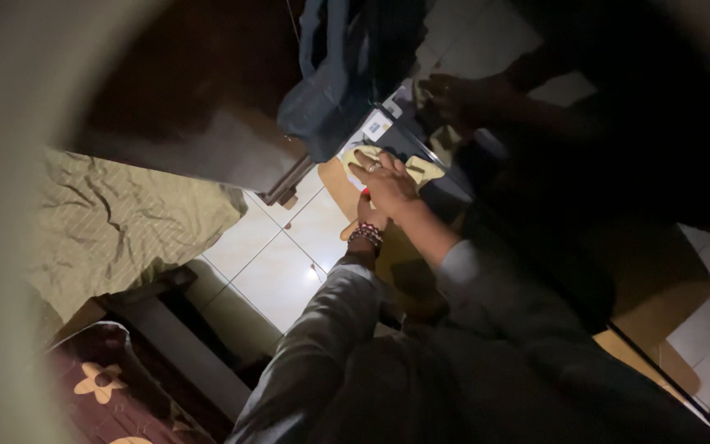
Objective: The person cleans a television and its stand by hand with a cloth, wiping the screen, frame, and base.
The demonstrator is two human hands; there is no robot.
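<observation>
The right hand (389,185) is lying flat on a yellow cloth (421,170), fingers spread. The left hand (366,215), just below that cloth, is mostly hidden; I cannot tell its grip.

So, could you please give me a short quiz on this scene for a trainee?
1. True or false: the right hand lies flat on a yellow cloth.
2. The left wrist wears: A a watch, B a beaded bracelet, C nothing.
3. What colour is the garment hanging beyond the hands?
Key: 1 true; 2 B; 3 blue.
</observation>
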